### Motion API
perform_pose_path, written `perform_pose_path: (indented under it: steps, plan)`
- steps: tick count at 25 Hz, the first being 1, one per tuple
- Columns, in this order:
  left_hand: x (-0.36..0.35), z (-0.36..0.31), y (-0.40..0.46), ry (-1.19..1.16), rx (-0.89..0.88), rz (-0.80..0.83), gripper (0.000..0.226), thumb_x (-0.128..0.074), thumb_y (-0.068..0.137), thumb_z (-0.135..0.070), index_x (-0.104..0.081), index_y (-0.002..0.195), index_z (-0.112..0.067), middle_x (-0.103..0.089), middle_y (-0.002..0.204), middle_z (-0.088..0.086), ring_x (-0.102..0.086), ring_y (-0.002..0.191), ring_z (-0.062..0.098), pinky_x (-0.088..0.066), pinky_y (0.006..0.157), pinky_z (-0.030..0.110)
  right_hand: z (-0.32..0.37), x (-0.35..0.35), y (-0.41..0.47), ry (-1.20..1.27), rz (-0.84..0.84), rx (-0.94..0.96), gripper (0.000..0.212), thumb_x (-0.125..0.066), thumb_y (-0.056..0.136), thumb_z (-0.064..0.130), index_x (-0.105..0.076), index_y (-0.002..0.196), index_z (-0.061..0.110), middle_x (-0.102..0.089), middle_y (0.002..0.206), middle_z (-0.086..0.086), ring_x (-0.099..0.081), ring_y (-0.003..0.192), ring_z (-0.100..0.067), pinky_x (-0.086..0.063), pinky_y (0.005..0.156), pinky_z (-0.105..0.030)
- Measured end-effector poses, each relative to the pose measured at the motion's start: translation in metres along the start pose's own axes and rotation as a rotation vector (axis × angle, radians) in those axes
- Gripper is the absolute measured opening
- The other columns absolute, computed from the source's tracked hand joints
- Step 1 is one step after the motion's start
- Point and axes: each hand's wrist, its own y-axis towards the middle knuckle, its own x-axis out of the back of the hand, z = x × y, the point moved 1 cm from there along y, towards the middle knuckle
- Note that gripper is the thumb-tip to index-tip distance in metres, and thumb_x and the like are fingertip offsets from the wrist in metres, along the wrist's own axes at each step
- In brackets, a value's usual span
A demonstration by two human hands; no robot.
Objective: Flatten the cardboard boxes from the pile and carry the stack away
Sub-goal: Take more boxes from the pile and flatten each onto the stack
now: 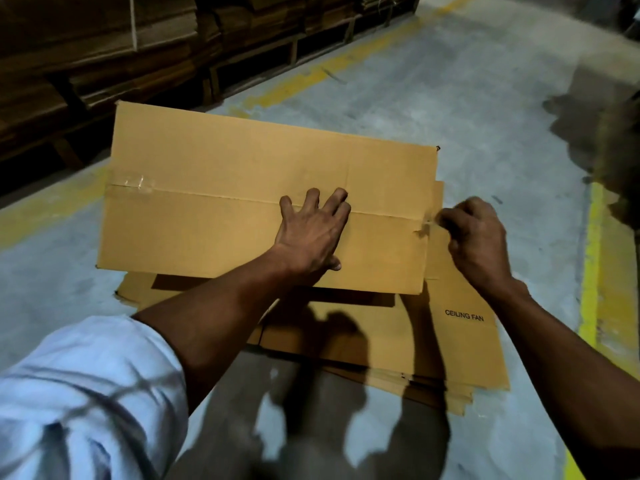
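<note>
A tan cardboard box (221,188) with a taped centre seam lies on top of a stack of flattened boxes (460,344), one of them printed "CEILING FAN". My left hand (311,233) presses flat on the box top, fingers spread across the seam. At the seam's right end, my right hand (474,237) has its fingers curled and pinches the end of the clear tape (427,225). More clear tape (133,183) sits at the seam's left end.
The stack rests on a grey concrete floor (467,116) marked with yellow lines (590,282). Wooden pallets loaded with bundled cardboard (138,53) line the far left. A dark blurred shape (609,133) stands at the right edge.
</note>
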Motion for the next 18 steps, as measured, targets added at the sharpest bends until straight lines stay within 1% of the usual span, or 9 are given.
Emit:
perform_pose_path:
  steps: [2,5,6,9,11,13,14,16,18]
  plan:
    - [-0.002,-0.001,0.0,0.002,-0.004,-0.014,0.098,-0.08,0.065,-0.065,-0.033,0.137,-0.019,-0.014,0.157,-0.003,-0.029,0.133,0.034,-0.036,0.092,0.064,-0.02,0.004,-0.014,0.247,-0.085,-0.269,0.016,-0.062,0.094,0.003,-0.074,0.101,0.01,-0.067,0.087,-0.005,-0.066,0.082,-0.027,-0.055,0.073,-0.041]
    - [-0.005,-0.001,-0.001,0.004,-0.025,-0.024,0.096,-0.078,0.067,-0.065,-0.032,0.138,-0.018,-0.012,0.159,-0.002,-0.028,0.133,0.034,-0.035,0.094,0.064,-0.021,-0.003,-0.021,0.815,-0.088,-0.788,0.014,-0.061,0.098,0.011,-0.074,0.097,0.009,-0.073,0.083,-0.01,-0.073,0.085,-0.035,-0.062,0.081,-0.043]
    - [-0.005,0.0,0.0,0.003,-0.03,-0.025,0.096,-0.078,0.068,-0.065,-0.031,0.139,-0.018,-0.011,0.16,-0.002,-0.027,0.133,0.035,-0.035,0.094,0.064,-0.018,-0.007,-0.021,0.913,-0.101,-0.901,0.014,-0.062,0.097,0.014,-0.074,0.093,0.008,-0.073,0.082,-0.012,-0.073,0.086,-0.036,-0.062,0.08,-0.041]
    - [-0.005,0.003,0.001,-0.009,-0.043,-0.032,0.097,-0.076,0.068,-0.066,-0.031,0.14,-0.018,-0.011,0.162,-0.002,-0.027,0.134,0.034,-0.034,0.095,0.063,-0.009,-0.019,-0.017,0.94,-0.143,-1.041,0.016,-0.075,0.088,0.022,-0.071,0.085,0.007,-0.073,0.088,-0.015,-0.074,0.083,-0.029,-0.061,0.072,-0.033]
    - [-0.008,0.002,-0.002,-0.013,-0.048,-0.055,0.098,-0.077,0.067,-0.067,-0.032,0.139,-0.019,-0.012,0.161,-0.003,-0.028,0.133,0.034,-0.033,0.095,0.062,-0.009,-0.024,-0.012,0.935,-0.203,-1.135,0.009,-0.077,0.083,0.005,-0.068,0.087,0.005,-0.071,0.092,-0.016,-0.073,0.086,-0.03,-0.06,0.071,-0.029]
    - [-0.011,0.001,-0.005,-0.015,-0.044,-0.063,0.097,-0.077,0.066,-0.066,-0.031,0.138,-0.02,-0.012,0.161,-0.004,-0.027,0.134,0.033,-0.032,0.095,0.062,-0.015,-0.031,-0.006,1.063,-0.223,-1.251,0.015,-0.07,0.083,-0.008,-0.066,0.094,0.002,-0.068,0.087,-0.015,-0.07,0.079,-0.03,-0.058,0.066,-0.029]
    - [-0.011,0.001,-0.005,-0.02,-0.04,-0.062,0.097,-0.077,0.066,-0.066,-0.031,0.139,-0.021,-0.011,0.162,-0.004,-0.026,0.134,0.033,-0.031,0.096,0.063,-0.015,-0.037,-0.006,1.165,-0.167,-1.327,0.017,-0.065,0.087,-0.008,-0.065,0.1,0.003,-0.067,0.084,-0.014,-0.066,0.073,-0.027,-0.056,0.063,-0.031]
    - [-0.012,0.001,-0.006,-0.029,-0.033,-0.06,0.097,-0.077,0.067,-0.065,-0.03,0.139,-0.022,-0.01,0.163,-0.004,-0.024,0.136,0.033,-0.03,0.099,0.063,-0.011,-0.05,-0.009,1.258,0.058,-1.493,0.018,-0.056,0.095,0.001,-0.067,0.105,0.012,-0.068,0.082,-0.009,-0.063,0.068,-0.021,-0.054,0.059,-0.033]
    - [-0.014,0.0,-0.007,-0.019,-0.033,-0.059,0.097,-0.076,0.069,-0.066,-0.027,0.142,-0.023,-0.007,0.165,-0.004,-0.023,0.138,0.033,-0.028,0.101,0.063,-0.001,-0.064,-0.017,1.234,0.172,-1.574,0.014,-0.059,0.096,0.008,-0.07,0.093,0.017,-0.07,0.079,-0.006,-0.066,0.067,-0.02,-0.058,0.059,-0.033]
